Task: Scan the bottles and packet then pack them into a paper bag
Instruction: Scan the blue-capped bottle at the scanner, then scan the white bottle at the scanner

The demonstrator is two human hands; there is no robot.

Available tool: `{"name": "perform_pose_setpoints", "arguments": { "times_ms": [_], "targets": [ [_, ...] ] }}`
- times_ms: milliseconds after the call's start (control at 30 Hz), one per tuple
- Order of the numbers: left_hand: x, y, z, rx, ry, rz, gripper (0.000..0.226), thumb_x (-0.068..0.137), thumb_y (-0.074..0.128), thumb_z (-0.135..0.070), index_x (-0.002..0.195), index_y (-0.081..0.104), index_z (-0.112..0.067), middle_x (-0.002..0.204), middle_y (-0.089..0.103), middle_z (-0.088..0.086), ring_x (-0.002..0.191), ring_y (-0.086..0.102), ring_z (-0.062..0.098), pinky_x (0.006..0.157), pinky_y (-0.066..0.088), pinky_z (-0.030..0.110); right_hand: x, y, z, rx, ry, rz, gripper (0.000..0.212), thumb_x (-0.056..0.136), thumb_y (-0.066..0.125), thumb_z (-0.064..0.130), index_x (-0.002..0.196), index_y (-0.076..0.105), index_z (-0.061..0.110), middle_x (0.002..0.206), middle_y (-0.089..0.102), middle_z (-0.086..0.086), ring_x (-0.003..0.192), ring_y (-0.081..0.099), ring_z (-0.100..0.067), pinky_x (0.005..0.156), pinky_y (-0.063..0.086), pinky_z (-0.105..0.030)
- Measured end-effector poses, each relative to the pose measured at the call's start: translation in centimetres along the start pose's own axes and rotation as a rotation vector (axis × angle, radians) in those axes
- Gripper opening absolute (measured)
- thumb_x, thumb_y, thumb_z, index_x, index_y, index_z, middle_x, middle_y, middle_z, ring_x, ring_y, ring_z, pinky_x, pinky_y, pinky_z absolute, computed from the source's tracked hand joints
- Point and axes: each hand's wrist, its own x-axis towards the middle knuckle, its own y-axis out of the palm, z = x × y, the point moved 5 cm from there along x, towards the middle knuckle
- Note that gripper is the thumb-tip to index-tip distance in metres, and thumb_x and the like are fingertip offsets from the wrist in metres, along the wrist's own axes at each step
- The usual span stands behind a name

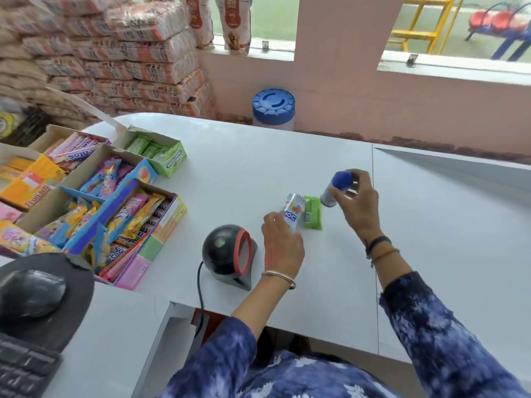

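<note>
A small white bottle with a silver cap (293,210) stands on the white counter (258,156), and my left hand (283,244) grips its lower part. A green packet (313,212) lies flat just right of it. My right hand (356,202) holds a bottle with a round blue cap (337,186) near its top, the base at the counter beside the packet. A black barcode scanner with a red-rimmed window (230,255) sits left of my left hand, its window facing right. No paper bag is in view.
Open cardboard boxes of sweets and gum (94,196) fill the counter's left side. A mouse on a dark pad (33,294) and a keyboard corner (23,369) lie at the lower left. A blue-lidded jar (273,107) stands behind the counter. Stacked sacks (109,53) line the back wall.
</note>
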Motion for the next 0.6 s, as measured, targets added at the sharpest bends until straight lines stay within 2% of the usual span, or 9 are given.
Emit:
{"name": "perform_pose_setpoints", "arguments": {
  "times_ms": [67, 133, 200, 267, 333, 367, 433, 533, 600],
  "targets": [
    [1.2, 0.9, 0.4, 0.279, -0.032, 0.035, 0.052, 0.068, 0.065, -0.007, 0.116, 0.048, 0.001, 0.116, 0.051, 0.02, 0.095, 0.053, 0.036, 0.076, 0.049, 0.039, 1.4, -0.7, -2.0, -0.085, 0.039, -0.049, 0.042, 0.077, 0.069, 0.002, 0.114, 0.049, 0.004, 0.107, 0.058, -0.009, 0.09, 0.055, -0.022, 0.088, 0.053, -0.042],
    [2.1, 1.4, 0.9, 0.38, -0.108, 0.098, 0.055, 0.07, 0.061, -0.005, 0.122, 0.043, 0.0, 0.118, 0.048, 0.021, 0.097, 0.053, 0.037, 0.077, 0.05, 0.041, 2.7, -0.9, -3.7, -0.141, 0.075, -0.055, 0.043, 0.077, 0.069, 0.002, 0.115, 0.048, 0.004, 0.113, 0.06, -0.016, 0.092, 0.054, -0.022, 0.091, 0.051, -0.048],
    [2.7, 1.4, 1.2, 0.301, -0.132, 0.126, 0.052, 0.075, 0.052, -0.003, 0.125, 0.039, 0.001, 0.118, 0.044, 0.022, 0.098, 0.05, 0.038, 0.084, 0.049, 0.045, 3.5, -0.8, -4.6, -0.143, 0.096, -0.025, 0.045, 0.078, 0.069, 0.004, 0.117, 0.047, 0.003, 0.117, 0.058, -0.018, 0.096, 0.055, -0.024, 0.095, 0.049, -0.046],
    [3.0, 0.5, 0.9, 0.122, -0.138, 0.093, 0.05, 0.075, 0.058, -0.011, 0.122, 0.042, 0.0, 0.115, 0.046, 0.02, 0.097, 0.052, 0.037, 0.082, 0.048, 0.042, 3.4, -0.7, -4.9, -0.198, 0.046, -0.03, 0.051, 0.078, 0.07, 0.008, 0.121, 0.044, 0.002, 0.123, 0.053, -0.019, 0.11, 0.051, -0.031, 0.103, 0.036, -0.032],
    [3.2, -1.1, -0.2, -0.029, -0.126, 0.008, 0.049, 0.073, 0.066, -0.024, 0.115, 0.049, -0.004, 0.11, 0.051, 0.015, 0.094, 0.055, 0.032, 0.074, 0.045, 0.034, 2.2, -0.9, -3.3, -0.341, -0.164, -0.101, 0.058, 0.076, 0.071, 0.014, 0.124, 0.042, 0.001, 0.129, 0.045, -0.021, 0.123, 0.041, -0.031, 0.106, 0.02, -0.02],
    [3.3, -2.0, -1.0, -0.073, -0.115, -0.026, 0.045, 0.071, 0.068, -0.028, 0.108, 0.053, -0.007, 0.105, 0.055, 0.012, 0.091, 0.057, 0.029, 0.07, 0.043, 0.031, 1.3, -0.6, -2.0, -0.372, -0.291, -0.088, 0.058, 0.074, 0.068, 0.015, 0.125, 0.041, 0.002, 0.131, 0.044, -0.02, 0.125, 0.038, -0.028, 0.108, 0.019, -0.018],
    [3.6, -3.5, -2.7, -0.116, -0.092, -0.037, 0.039, 0.067, 0.068, -0.038, 0.093, 0.056, -0.011, 0.092, 0.06, 0.005, 0.083, 0.058, 0.024, 0.066, 0.042, 0.028, -0.7, 0.9, 0.1, -0.288, -0.431, 0.17, 0.061, 0.074, 0.065, 0.014, 0.129, 0.04, 0.008, 0.134, 0.045, -0.013, 0.128, 0.038, -0.02, 0.112, 0.026, -0.024],
    [4.1, -4.5, -4.5, -0.096, -0.097, 0.033, 0.047, 0.064, 0.06, -0.052, 0.089, 0.057, -0.012, 0.08, 0.062, 0.001, 0.074, 0.058, 0.021, 0.065, 0.05, 0.031, -2.7, 3.1, 1.1, -0.01, -0.124, 0.634, 0.061, 0.076, 0.071, 0.018, 0.131, 0.044, 0.018, 0.123, 0.058, 0.005, 0.115, 0.054, -0.003, 0.097, 0.045, -0.021],
    [4.1, -4.7, -4.6, -0.231, -0.128, 0.057, 0.047, 0.077, 0.056, -0.057, 0.092, 0.055, -0.012, 0.072, 0.059, -0.002, 0.068, 0.057, 0.018, 0.065, 0.048, 0.032, -2.7, 3.1, 0.9, 0.122, 0.049, 0.653, 0.055, 0.074, 0.07, 0.03, 0.124, 0.051, 0.019, 0.114, 0.065, 0.002, 0.105, 0.063, -0.011, 0.089, 0.052, -0.025]
  ]
}}
